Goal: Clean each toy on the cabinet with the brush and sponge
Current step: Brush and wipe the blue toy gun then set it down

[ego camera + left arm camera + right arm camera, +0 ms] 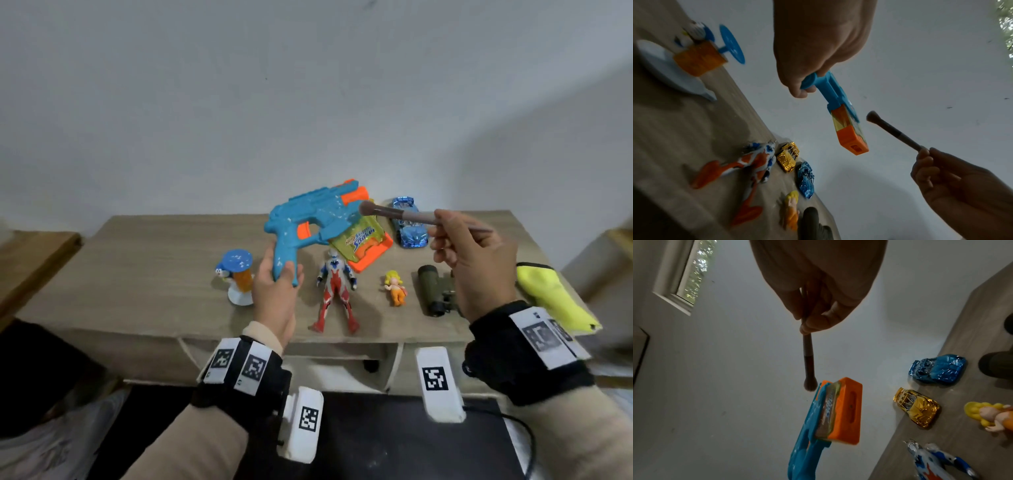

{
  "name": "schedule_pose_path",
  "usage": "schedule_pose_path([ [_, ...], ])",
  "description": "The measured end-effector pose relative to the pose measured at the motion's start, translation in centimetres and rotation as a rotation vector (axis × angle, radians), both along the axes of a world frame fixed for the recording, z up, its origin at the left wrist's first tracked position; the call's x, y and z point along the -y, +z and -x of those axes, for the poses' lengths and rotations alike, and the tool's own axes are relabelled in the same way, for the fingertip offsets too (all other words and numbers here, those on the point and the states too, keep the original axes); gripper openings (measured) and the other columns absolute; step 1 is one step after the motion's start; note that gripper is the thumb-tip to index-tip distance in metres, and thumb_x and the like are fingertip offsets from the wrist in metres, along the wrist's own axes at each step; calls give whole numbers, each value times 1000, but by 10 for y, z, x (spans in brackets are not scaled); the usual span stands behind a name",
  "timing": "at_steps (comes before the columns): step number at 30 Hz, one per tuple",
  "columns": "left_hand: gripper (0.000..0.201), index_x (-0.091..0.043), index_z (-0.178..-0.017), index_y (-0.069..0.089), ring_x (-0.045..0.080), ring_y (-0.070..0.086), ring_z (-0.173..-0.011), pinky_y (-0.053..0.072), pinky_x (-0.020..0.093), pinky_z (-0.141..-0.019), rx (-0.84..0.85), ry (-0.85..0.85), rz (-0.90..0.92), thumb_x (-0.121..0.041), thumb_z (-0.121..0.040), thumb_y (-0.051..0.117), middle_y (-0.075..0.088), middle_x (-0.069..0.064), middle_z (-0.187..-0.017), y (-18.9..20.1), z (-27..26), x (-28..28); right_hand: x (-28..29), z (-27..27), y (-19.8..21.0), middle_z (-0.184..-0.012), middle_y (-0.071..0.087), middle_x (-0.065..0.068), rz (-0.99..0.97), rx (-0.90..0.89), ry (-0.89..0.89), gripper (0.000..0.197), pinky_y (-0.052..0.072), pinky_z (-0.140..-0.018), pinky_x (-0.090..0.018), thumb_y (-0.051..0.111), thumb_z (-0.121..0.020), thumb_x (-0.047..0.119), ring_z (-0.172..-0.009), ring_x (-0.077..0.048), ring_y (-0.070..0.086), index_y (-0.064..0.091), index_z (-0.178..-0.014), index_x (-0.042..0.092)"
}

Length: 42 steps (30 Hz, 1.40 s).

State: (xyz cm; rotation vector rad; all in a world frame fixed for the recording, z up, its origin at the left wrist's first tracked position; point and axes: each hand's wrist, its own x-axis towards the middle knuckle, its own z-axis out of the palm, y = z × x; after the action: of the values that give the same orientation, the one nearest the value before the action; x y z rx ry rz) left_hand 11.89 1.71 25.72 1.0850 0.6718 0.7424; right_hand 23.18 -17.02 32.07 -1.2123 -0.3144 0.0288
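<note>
The wooden cabinet [154, 260] fills the middle band of the head view, against a pale wall. Above its centre the blue and orange water gun [318, 219] is held clear of the top, barrel pointing to the upper right, white specks across its body. The left hand [275, 294] makes the grip on it, fingers wrapped round the handle at lower centre. The right hand [476, 260], at centre right, pinches the thin handle of a makeup-style brush [404, 215]; its bristle head lies at the gun's orange muzzle end, contact unclear. At the far right edge lies a yellow cloth [551, 294]. On the cabinet top, from left to right, stand or lie a blue cartoon figure toy [236, 274], a red and blue hero figure [337, 291], a small yellow-haired doll [394, 286] and dark green binoculars [435, 289]. Behind them sits a shiny blue toy car [409, 224]; the wrist views also show a gold toy car [916, 407] beside it.
</note>
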Motion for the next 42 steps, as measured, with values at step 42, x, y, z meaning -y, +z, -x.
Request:
schedule_pose_path([
  [42, 50, -26, -141, 41, 3, 62, -93, 50, 29, -95, 5, -13, -287, -3, -97, 47, 58, -11, -118, 14, 115, 82, 84, 141, 0, -65, 59, 14, 564, 754, -67, 30, 43, -56, -15, 43, -89, 36, -63, -4, 59, 65, -80, 18],
])
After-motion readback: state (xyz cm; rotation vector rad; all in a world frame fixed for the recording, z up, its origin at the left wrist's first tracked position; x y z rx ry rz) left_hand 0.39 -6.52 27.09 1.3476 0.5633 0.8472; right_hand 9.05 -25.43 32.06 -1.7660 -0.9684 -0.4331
